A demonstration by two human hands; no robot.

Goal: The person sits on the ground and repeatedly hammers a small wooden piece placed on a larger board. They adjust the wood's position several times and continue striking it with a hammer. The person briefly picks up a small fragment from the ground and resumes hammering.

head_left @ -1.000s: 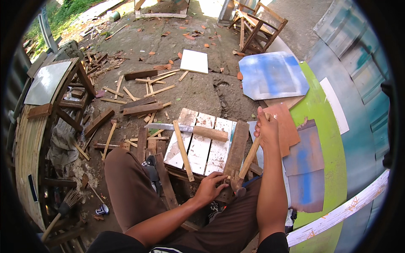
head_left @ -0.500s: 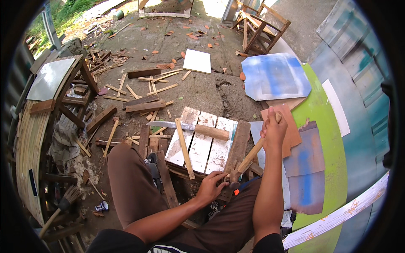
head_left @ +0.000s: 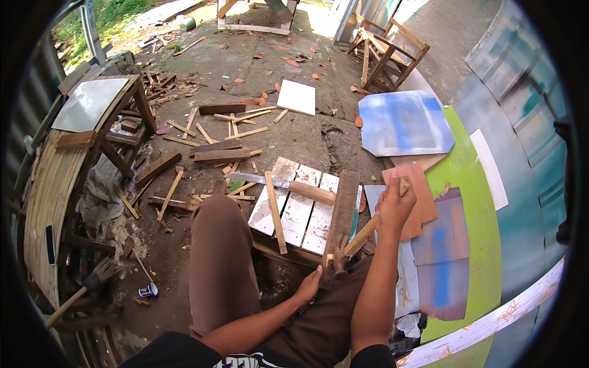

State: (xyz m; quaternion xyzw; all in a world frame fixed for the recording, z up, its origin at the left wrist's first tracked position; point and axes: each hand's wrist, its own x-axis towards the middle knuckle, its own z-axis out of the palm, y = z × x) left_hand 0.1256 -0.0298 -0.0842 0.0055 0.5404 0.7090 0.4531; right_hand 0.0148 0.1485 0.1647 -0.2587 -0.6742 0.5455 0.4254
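Observation:
A hammer (head_left: 363, 235) with a pale wooden handle is gripped by my right hand (head_left: 396, 205). Its claw head lies at the lower part of a dark brown wooden board (head_left: 342, 205). My left hand (head_left: 308, 288) holds the near end of that board, thumb up along its edge and the other fingers hidden beneath. The board slants across the right side of a low white slatted stool (head_left: 294, 216) and down to my right thigh. On the slats rest a large knife (head_left: 311, 192) with a thick wooden handle and a thin wooden strip (head_left: 275, 211).
Wood offcuts (head_left: 221, 154) lie scattered on the ground beyond my left knee. A bench (head_left: 52, 178) and a brush (head_left: 92, 282) stand at the left. On the right are a blue-white panel (head_left: 405, 122), a green sheet (head_left: 481, 245) and brown cardboard (head_left: 417, 199). A wooden chair (head_left: 389, 55) stands farther back.
My left hand has moved from beside the hammer head down to the board's near end. The board stands straighter across the stool. My left knee has shifted right.

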